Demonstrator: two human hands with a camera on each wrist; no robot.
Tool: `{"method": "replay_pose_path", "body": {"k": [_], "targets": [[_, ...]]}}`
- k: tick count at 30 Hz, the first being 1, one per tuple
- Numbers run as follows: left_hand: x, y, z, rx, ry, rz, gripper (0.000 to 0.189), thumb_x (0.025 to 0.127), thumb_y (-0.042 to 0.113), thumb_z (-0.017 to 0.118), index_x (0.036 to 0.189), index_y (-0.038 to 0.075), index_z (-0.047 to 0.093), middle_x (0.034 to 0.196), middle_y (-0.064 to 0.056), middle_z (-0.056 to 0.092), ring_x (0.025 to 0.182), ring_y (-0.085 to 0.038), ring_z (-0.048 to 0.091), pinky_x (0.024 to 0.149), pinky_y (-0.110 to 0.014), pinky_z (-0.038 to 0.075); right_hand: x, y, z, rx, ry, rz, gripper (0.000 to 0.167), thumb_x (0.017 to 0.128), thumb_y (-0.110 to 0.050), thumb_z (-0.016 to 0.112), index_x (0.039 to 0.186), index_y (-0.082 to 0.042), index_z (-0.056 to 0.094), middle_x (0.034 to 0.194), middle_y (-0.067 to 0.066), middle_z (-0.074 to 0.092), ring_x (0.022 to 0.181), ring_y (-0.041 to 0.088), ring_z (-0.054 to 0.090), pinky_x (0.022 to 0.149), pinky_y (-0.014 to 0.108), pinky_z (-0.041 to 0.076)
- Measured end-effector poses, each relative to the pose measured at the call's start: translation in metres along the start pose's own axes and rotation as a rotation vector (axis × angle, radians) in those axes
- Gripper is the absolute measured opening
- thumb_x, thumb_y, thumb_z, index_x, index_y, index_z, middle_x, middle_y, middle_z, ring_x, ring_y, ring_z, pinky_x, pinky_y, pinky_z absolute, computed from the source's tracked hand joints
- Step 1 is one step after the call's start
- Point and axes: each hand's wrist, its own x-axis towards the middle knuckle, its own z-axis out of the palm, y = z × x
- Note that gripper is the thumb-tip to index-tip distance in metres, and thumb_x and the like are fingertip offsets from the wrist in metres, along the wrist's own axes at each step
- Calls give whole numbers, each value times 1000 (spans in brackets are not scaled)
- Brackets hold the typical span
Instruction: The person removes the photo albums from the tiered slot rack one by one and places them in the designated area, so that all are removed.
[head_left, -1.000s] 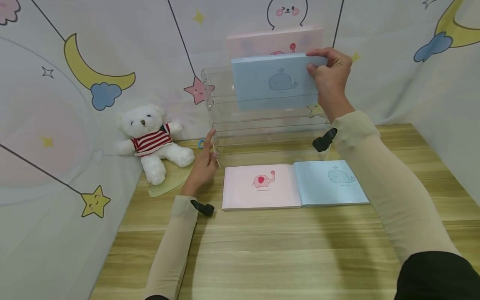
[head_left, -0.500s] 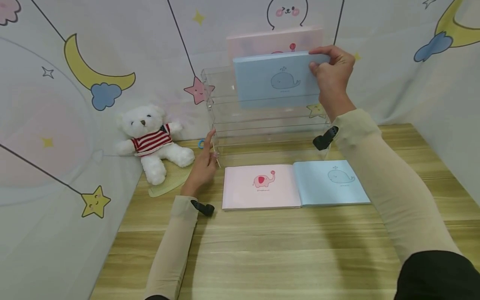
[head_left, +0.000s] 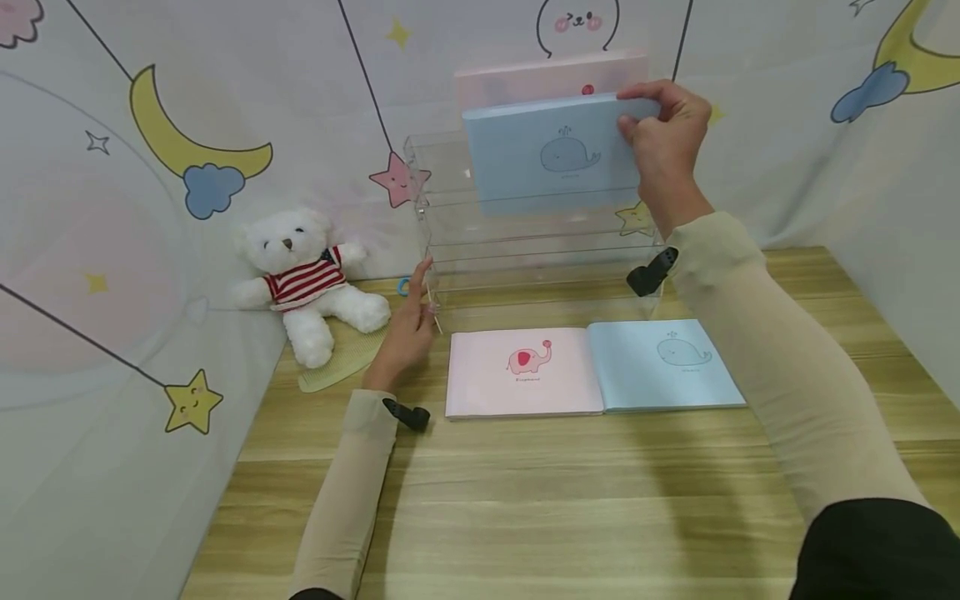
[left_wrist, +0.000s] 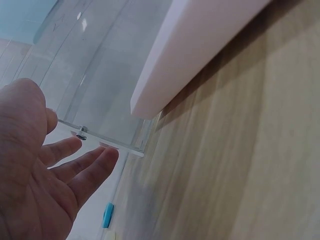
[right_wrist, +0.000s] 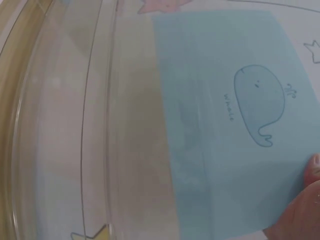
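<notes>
At the top right corner, my right hand (head_left: 671, 146) pinches a light blue whale book (head_left: 517, 150), thumb in front and fingers behind. It is held upright at the upper tier of a clear acrylic rack (head_left: 480, 267); its lower part shows through the rack's front lip. Behind it stands a pink book (head_left: 510, 85), mostly hidden. In the right wrist view, the word "Whale" shows beside the drawing, and only part of the thumb (right_wrist: 312, 172) is visible. My left hand (head_left: 407, 342) touches the rack's left side with extended fingertips, its thumb apart in the left wrist view.
In front of the rack, a pink elephant book (head_left: 480, 392) and another blue whale book (head_left: 637, 387) lie side by side on the wooden table (head_left: 525, 500). A white teddy bear (head_left: 300, 246) in a striped shirt sits at the left on a greenish mat (head_left: 337, 367).
My right hand has raised the blue whale book slightly, so it covers more of the pink book's elephant drawing. The left hand stays at the rack's side.
</notes>
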Motion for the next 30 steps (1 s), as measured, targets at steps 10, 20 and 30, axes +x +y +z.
{"method": "replay_pose_path", "body": {"k": [10, 20, 30], "targets": [[1, 1, 1, 10, 1, 17, 73, 115, 10, 40, 172, 40, 5, 100, -25, 65, 154, -46, 45, 122, -64, 40, 2, -5, 0, 11, 15, -33, 40, 96, 15, 64, 96, -18, 86, 114, -8, 77, 126, 13, 68, 120, 34, 45], [1, 1, 0, -4, 0, 18, 72, 115, 10, 39, 172, 37, 6, 110, -29, 66, 151, -46, 50, 118, -64, 43, -2, -13, -2, 45, 26, -58, 40, 96, 16, 63, 95, -17, 86, 110, -9, 76, 125, 14, 69, 120, 33, 46], [0, 1, -1, 3, 4, 22, 72, 114, 9, 39, 172, 37, 7, 122, -31, 66, 151, -46, 48, 118, -65, 43, -5, -21, -6, 97, 24, -91, 41, 94, 20, 62, 94, -14, 85, 105, -9, 74, 121, 15, 71, 119, 36, 47]]}}
